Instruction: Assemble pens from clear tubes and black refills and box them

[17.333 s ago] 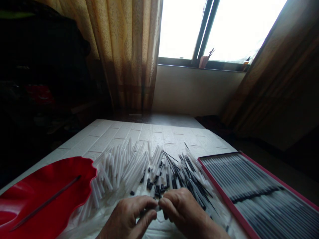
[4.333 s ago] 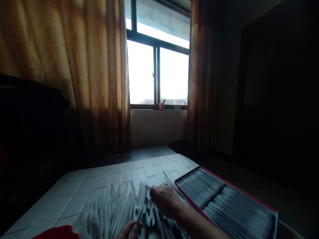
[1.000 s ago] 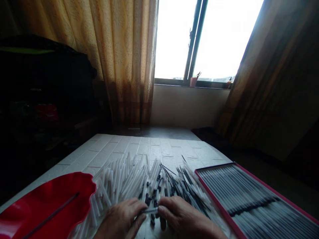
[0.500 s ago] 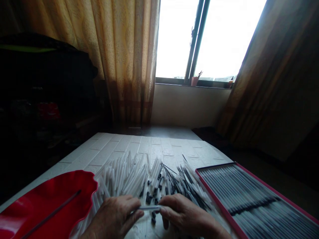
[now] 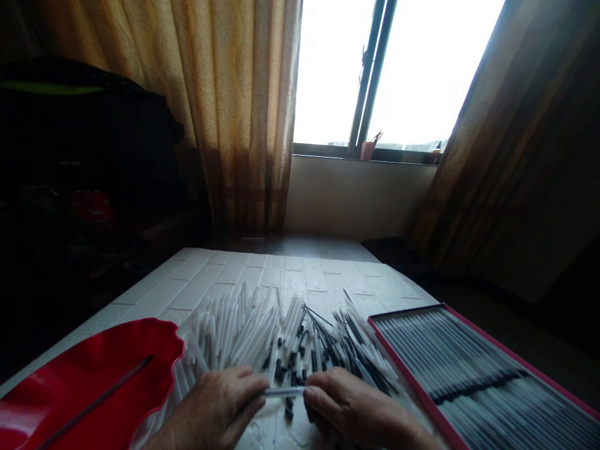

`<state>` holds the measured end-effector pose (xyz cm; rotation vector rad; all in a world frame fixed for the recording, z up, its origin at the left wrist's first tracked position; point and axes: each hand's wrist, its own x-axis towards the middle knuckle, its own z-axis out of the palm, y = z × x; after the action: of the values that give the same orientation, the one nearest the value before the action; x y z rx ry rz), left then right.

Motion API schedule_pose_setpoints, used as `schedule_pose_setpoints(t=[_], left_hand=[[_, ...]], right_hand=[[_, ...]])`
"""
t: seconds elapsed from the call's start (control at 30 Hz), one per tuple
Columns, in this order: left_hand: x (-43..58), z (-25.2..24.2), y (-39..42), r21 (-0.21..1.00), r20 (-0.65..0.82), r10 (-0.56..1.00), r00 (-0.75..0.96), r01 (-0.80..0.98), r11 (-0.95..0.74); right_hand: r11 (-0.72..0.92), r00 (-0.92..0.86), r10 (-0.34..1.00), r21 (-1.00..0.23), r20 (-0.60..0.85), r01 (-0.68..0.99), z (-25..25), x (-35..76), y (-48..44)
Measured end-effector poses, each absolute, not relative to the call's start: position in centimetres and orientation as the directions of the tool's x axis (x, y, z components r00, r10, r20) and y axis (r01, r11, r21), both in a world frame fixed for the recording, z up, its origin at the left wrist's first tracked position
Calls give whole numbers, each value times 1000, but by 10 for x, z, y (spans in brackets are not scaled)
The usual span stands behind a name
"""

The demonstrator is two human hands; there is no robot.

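Between my two hands a clear pen barrel (image 5: 284, 392) lies level, low over the table. My left hand (image 5: 220, 400) is closed on its left end, thumb and fingers pinching. The right end sits in the closed fingers of my right hand (image 5: 344, 400), which hide its tip. Just beyond are small black pen parts (image 5: 281, 372), scattered loose. A heap of clear pen barrels (image 5: 229, 331) lies behind my left hand. Thin dark ink refills (image 5: 349, 344) spread beyond my right hand.
At the left stands a red scalloped dish (image 5: 154, 350) with one thin pen (image 5: 103, 400) in it. A pink-edged box (image 5: 403, 356) filled with rows of pens (image 5: 478, 356) lies at the right. The white brick-patterned table top (image 5: 262, 269) reaches toward the window.
Both hands still hold the barrel. My right hand has shifted slightly right, its fingers curled closer round the barrel's end.
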<state>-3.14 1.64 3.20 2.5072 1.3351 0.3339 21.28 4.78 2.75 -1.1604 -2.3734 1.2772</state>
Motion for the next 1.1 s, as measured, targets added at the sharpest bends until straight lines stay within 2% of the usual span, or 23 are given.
schedule_pose_setpoints(t=[0.43, 0.67, 1.1], left_hand=[[-37, 35, 12, 228, 60, 802, 594, 774, -591], [-33, 38, 12, 254, 31, 806, 591, 775, -578], [-33, 32, 12, 302, 71, 799, 597, 751, -588]], right_hand=[[476, -696, 703, -629, -149, 615, 33, 205, 43], [493, -701, 695, -602, -162, 628, 33, 203, 45], [507, -714, 682, -599, -160, 619, 33, 203, 45]])
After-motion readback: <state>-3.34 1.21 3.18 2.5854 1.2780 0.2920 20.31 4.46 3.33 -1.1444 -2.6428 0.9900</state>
